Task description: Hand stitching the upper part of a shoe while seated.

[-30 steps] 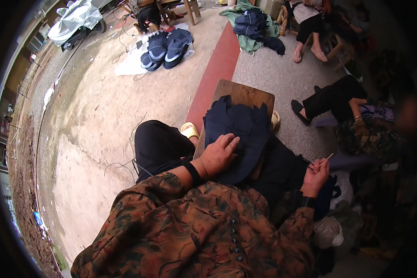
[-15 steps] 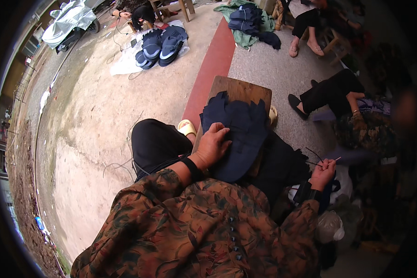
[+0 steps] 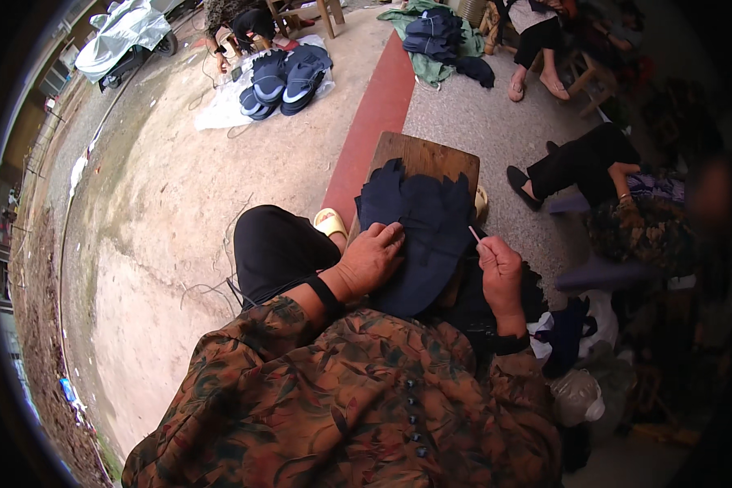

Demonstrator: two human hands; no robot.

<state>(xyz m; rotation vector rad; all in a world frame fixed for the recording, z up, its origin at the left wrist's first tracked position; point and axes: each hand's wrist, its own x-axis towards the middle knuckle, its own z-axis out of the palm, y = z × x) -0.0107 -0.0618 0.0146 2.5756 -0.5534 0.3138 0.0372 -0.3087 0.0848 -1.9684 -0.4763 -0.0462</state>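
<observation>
On soft dark fabric [image 3: 419, 236] left hand [image 3: 372, 260] lies flat; right hand [image 3: 500, 272] pinches needle [image 3: 473, 235].

A wooden board [image 3: 421, 154] sits at centre frame, its far end on the ground. A dark navy fabric piece [image 3: 419, 236] lies directly on it, covering its near end. The ground [image 3: 179, 220] is bare concrete at left, with a red strip [image 3: 374, 122] alongside. A white sheet [image 3: 220, 110] at upper left carries dark shoe soles [image 3: 289, 73].

Outdoor concrete yard [image 3: 179, 203], red stripe [image 3: 374, 122]
</observation>
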